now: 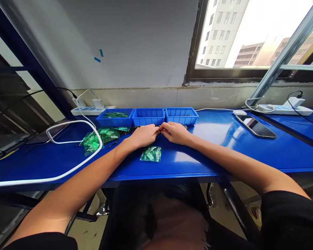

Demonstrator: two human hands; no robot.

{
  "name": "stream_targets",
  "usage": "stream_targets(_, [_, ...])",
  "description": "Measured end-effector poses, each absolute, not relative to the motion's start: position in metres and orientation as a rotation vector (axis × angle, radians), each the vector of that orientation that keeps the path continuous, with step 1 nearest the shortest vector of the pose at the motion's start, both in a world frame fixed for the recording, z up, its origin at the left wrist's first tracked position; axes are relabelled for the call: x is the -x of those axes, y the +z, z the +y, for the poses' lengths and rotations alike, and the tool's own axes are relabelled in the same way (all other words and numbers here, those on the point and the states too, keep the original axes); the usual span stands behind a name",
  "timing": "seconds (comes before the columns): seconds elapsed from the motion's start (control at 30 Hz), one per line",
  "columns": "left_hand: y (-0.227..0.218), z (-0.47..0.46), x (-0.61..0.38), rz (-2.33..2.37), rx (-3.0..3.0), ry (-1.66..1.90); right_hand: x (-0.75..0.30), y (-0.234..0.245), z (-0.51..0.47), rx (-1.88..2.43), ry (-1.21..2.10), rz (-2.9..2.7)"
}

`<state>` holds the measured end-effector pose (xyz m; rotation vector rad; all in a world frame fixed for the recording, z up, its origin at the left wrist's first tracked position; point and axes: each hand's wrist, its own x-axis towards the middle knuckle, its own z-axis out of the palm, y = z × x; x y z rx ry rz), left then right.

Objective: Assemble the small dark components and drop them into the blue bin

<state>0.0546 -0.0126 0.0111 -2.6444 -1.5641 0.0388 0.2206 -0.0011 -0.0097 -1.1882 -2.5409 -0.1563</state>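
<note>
Over the blue table (206,152), my left hand (145,134) and my right hand (176,133) meet fingertip to fingertip. Both are closed in a pinch around something small and dark, too hidden to name. Just below them lies a small green-tinted plastic bag (151,154) with pale pieces inside. More green bags (92,141) are heaped to the left of my left hand. Dark thin pieces (114,143) lie between that heap and my left wrist, and others are partly covered by my hands.
Behind my hands stand three blue bins: the left bin (114,121) holds green bags, then a middle bin (148,121) and a right bin (182,119). A white cable (67,174) loops across the left side. A phone (258,126) and power strip (284,110) are at right.
</note>
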Motion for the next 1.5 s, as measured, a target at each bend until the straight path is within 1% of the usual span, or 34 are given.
stream_targets(0.37, [0.011, -0.011, -0.053, -1.427, 2.737, 0.059, -0.22, -0.011, 0.0, 1.226, -0.144, -2.544])
stream_targets(0.9, [0.013, -0.012, -0.053, -1.443, 2.745, 0.07, -0.222, -0.015, 0.002, 1.176, -0.156, -2.545])
stream_targets(1.2, [0.012, -0.011, -0.053, -1.413, 2.767, 0.077, -0.224, -0.003, 0.004, 1.224, -0.227, -2.557])
stream_targets(1.37, [0.014, -0.014, -0.053, -1.404, 2.801, 0.085, -0.246, 0.008, 0.02, 1.337, -0.253, -2.319])
stream_targets(1.5, [0.016, -0.016, -0.053, -1.392, 2.814, 0.103, -0.269, 0.012, 0.034, 1.33, -0.364, -2.083])
